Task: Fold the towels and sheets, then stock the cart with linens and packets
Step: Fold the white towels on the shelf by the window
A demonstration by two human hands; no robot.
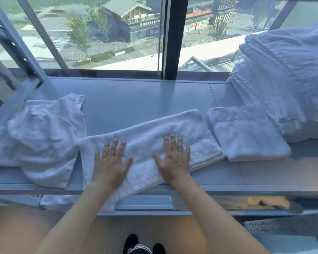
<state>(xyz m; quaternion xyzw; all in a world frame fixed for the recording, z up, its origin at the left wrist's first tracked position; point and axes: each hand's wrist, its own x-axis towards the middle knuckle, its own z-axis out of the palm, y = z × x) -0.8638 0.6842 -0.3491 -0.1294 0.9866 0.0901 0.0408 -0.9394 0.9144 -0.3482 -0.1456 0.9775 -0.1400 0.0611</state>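
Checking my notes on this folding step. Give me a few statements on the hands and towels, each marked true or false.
1. Both hands, left hand and right hand, lie flat on the long towel. True.
2. The right hand grips a towel corner. False: its fingers are straight.
3. A folded towel lies right of the long towel. True.
4. The crumpled towels lie to the right. False: they lie left.

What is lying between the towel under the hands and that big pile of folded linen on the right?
One small folded towel lies on the ledge between them. It sits just right of the towel that both the left hand and right hand press flat, and beside the pile.
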